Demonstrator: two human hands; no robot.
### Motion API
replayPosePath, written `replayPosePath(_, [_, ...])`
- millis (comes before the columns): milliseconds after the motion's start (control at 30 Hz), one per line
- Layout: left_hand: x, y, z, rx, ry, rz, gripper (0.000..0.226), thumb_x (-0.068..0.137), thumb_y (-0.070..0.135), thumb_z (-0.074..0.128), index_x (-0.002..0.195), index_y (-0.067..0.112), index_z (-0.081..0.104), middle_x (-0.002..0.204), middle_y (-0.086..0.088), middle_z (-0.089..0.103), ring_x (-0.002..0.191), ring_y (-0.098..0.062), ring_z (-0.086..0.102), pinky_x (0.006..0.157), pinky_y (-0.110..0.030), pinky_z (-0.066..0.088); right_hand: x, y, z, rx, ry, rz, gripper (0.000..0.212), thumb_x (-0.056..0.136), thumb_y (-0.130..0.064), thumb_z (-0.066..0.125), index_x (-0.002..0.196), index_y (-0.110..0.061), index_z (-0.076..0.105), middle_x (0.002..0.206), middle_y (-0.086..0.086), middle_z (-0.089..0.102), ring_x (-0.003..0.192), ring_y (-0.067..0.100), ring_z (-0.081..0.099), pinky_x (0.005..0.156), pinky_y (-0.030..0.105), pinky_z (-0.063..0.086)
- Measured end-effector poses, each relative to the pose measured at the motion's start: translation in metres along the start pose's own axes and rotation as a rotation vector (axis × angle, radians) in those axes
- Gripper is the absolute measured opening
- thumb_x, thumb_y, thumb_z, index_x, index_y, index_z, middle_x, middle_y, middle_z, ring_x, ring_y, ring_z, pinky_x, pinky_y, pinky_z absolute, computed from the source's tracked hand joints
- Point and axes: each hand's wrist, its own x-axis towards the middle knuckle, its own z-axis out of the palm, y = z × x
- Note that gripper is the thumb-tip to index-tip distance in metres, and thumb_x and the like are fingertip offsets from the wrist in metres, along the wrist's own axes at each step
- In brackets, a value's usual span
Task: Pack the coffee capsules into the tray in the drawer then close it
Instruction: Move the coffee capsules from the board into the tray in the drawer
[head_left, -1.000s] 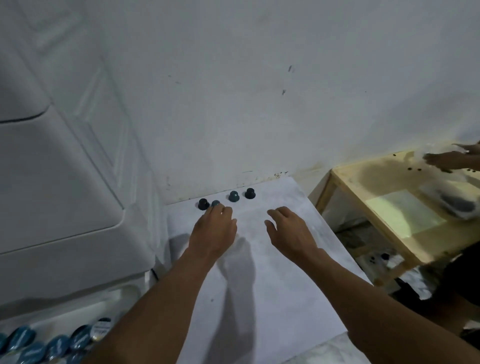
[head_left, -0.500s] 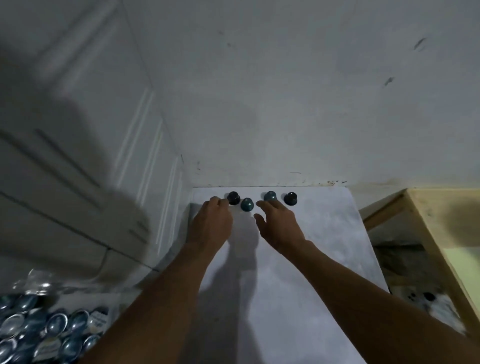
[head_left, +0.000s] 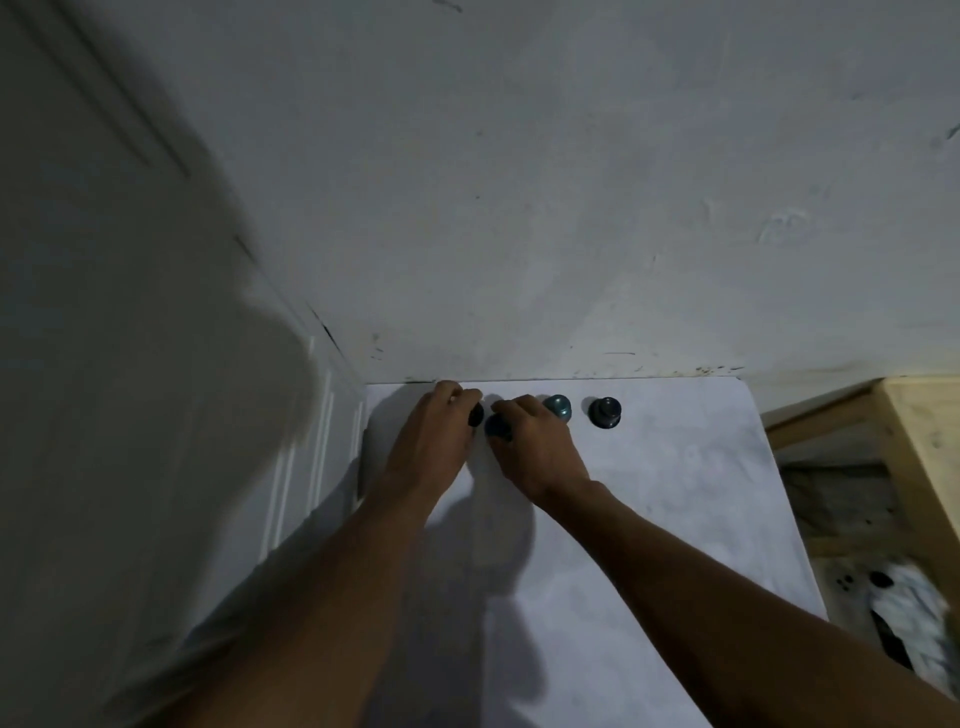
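Observation:
Several coffee capsules stand in a row at the far edge of a white tabletop (head_left: 649, 519), against the wall. My left hand (head_left: 434, 441) curls its fingers round the leftmost dark capsule (head_left: 475, 414). My right hand (head_left: 535, 447) pinches a blue capsule (head_left: 496, 427) beside it. A teal capsule (head_left: 558, 405) stands just right of my right hand's fingers. A dark capsule (head_left: 605, 412) stands farther right, apart from both hands. The drawer and its tray are out of view.
A white panelled cabinet (head_left: 182, 415) rises at the left, touching the tabletop's edge. The white wall (head_left: 571, 208) closes the back. A wooden shelf frame (head_left: 914, 441) stands to the right, with clutter on the floor below it.
Both hands reached forward to the capsule row and closed on the two leftmost capsules. The camera tilted up, so the drawer with capsules at the lower left left the view.

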Motion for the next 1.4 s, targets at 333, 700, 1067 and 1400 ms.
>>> replayPosePath(333, [0.007, 0.0, 0.006, -0.049, 0.045, -0.113, 0.017, 0.09, 0.014, 0.059, 0.106, 0.011, 0.057, 0.107, -0.01, 0.062, 0.098, -0.025, 0.057, 0.083, -0.032, 0.048, 0.008, 0.004, 0.007, -0.012, 0.015, -0.035, 0.016, 0.092, -0.011, 0.051, 0.1, -0.004, 0.062, 0.093, 0.015, 0.065, 0.081, 0.03, 0.058, 0.072, 0.038, 0.049])
replayPosePath(700, [-0.04, 0.047, -0.047, -0.06, 0.144, -0.133, 0.046, 0.087, 0.015, 0.063, 0.131, 0.012, 0.051, 0.124, -0.013, 0.049, 0.11, -0.029, 0.055, 0.091, -0.031, 0.046, -0.037, -0.019, -0.046, -0.063, 0.053, 0.023, 0.023, 0.083, -0.006, 0.055, 0.106, -0.001, 0.053, 0.103, 0.019, 0.059, 0.09, 0.039, 0.056, 0.069, 0.039, 0.042])
replayPosePath(1067, [-0.115, 0.093, -0.066, -0.088, 0.215, -0.021, 0.024, 0.082, 0.024, 0.062, 0.1, 0.008, 0.058, 0.095, -0.01, 0.065, 0.088, -0.027, 0.059, 0.075, -0.032, 0.043, -0.132, -0.029, -0.079, -0.025, 0.239, 0.086, 0.03, 0.081, -0.006, 0.052, 0.11, -0.015, 0.049, 0.103, 0.009, 0.051, 0.081, 0.025, 0.049, 0.054, 0.021, 0.032])
replayPosePath(1400, [-0.185, 0.123, -0.072, -0.131, 0.181, -0.019, 0.046, 0.078, 0.02, 0.063, 0.123, 0.013, 0.054, 0.119, -0.009, 0.052, 0.102, -0.025, 0.055, 0.085, -0.027, 0.04, -0.2, -0.038, -0.097, -0.073, 0.275, 0.093, 0.031, 0.079, -0.014, 0.056, 0.109, -0.011, 0.051, 0.102, 0.007, 0.055, 0.081, 0.024, 0.054, 0.071, 0.036, 0.052])
